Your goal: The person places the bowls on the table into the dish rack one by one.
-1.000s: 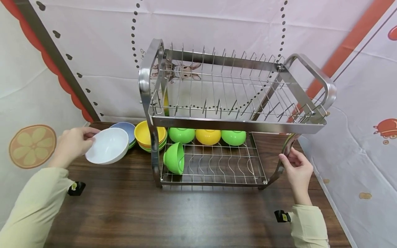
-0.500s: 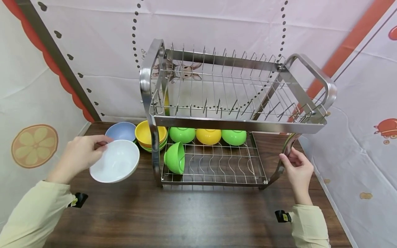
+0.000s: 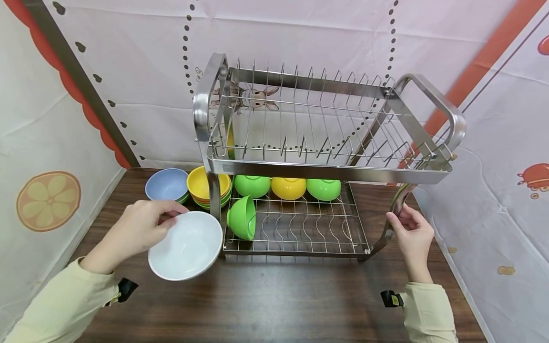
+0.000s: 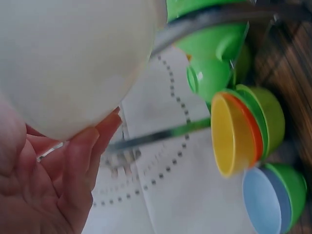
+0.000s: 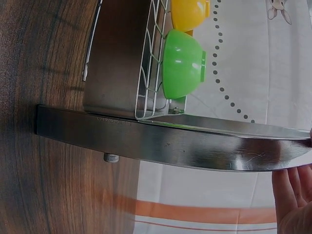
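Note:
My left hand point(image 3: 143, 227) pinches the rim of a white bowl point(image 3: 186, 246), which is tilted with its hollow facing up toward me, off the table and left of the dish rack point(image 3: 330, 172). In the left wrist view the white bowl point(image 4: 73, 58) fills the upper left, thumb and fingers at its edge. My right hand point(image 3: 411, 238) grips the rack's right front leg between thumb and fingers. On the lower tier a green bowl point(image 3: 241, 218) stands on its side at the left. Behind it sit two upside-down green bowls and a yellow bowl point(image 3: 288, 188) between them.
Left of the rack stand a stack topped by a yellow bowl point(image 3: 201, 183) and another topped by a blue bowl point(image 3: 167, 185). The rack's upper wire tier overhangs the back of the lower one. A printed cloth point(image 3: 309, 28) hangs behind the wooden table point(image 3: 274, 300).
My left hand has carried the white bowl to the right and nearer to me, away from the blue stack toward the rack's left front leg. The right hand stays on the rack leg.

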A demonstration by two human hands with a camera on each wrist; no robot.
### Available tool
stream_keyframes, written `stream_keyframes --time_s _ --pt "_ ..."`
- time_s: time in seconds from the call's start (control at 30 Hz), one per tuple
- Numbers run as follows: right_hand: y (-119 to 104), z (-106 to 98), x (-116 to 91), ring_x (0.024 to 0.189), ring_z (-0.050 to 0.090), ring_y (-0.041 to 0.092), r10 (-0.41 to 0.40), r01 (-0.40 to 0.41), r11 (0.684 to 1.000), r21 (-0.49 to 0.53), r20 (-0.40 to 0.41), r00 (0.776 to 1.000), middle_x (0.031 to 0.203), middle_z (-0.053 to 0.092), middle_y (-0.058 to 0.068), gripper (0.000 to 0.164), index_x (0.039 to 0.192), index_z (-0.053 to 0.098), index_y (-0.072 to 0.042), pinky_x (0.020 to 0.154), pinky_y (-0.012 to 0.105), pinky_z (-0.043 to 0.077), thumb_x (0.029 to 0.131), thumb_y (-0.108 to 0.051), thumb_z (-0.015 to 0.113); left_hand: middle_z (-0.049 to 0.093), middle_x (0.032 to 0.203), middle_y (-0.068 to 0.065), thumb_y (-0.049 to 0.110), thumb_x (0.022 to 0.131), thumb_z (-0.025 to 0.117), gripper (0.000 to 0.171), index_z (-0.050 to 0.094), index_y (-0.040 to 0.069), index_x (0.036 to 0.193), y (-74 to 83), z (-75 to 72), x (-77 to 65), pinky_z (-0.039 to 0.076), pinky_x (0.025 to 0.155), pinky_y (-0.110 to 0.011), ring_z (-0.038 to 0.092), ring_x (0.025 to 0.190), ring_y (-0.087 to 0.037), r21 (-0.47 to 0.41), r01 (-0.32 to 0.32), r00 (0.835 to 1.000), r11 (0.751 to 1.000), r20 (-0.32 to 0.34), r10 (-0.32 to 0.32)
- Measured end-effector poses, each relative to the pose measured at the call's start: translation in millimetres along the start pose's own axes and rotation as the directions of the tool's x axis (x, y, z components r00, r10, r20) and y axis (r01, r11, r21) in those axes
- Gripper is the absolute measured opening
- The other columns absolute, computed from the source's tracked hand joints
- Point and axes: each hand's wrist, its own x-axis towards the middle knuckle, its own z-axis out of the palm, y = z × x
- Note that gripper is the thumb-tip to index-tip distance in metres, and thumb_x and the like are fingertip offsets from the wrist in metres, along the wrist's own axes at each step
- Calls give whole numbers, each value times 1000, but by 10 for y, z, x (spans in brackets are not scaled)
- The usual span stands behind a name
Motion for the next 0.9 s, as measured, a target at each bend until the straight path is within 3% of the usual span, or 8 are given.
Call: stream_keyframes --time_s 0.27,0.47,0.77,0.9 --pt "16 -4 3 60 55 -8 4 -4 999 38 7 1000 68 59 -23 29 99 62 13 56 5 42 71 10 69 62 71 9 -2 76 56 24 68 17 87 204 193 35 43 54 -24 55 66 -5 -75 -40 996 996 79 46" --pt "-32 -11 0 58 53 -10 -10 10 1000 25 6 1000 67 56 -24 29 99 61 15 55 5 42 71 11 69 61 70 10 -1 77 56 24 67 18 87 366 339 77 43 54 -23 55 66 -4 -130 -53 992 990 104 67" --pt "-350 -11 -67 59 51 -11 -30 29 1000 7 27 999 68 54 -24 26 96 58 19 56 4 41 72 12 66 58 67 8 -2 77 54 22 64 14 88 611 579 187 41 47 -18 49 56 -2 -203 -98 984 974 128 126" --pt "-291 -20 -59 60 51 -12 -14 14 1000 -18 32 999 69 54 -25 26 97 59 17 57 3 41 73 9 67 57 66 7 -3 76 54 22 64 11 89 701 655 236 39 44 -18 46 54 -2 -229 -129 978 965 131 162"
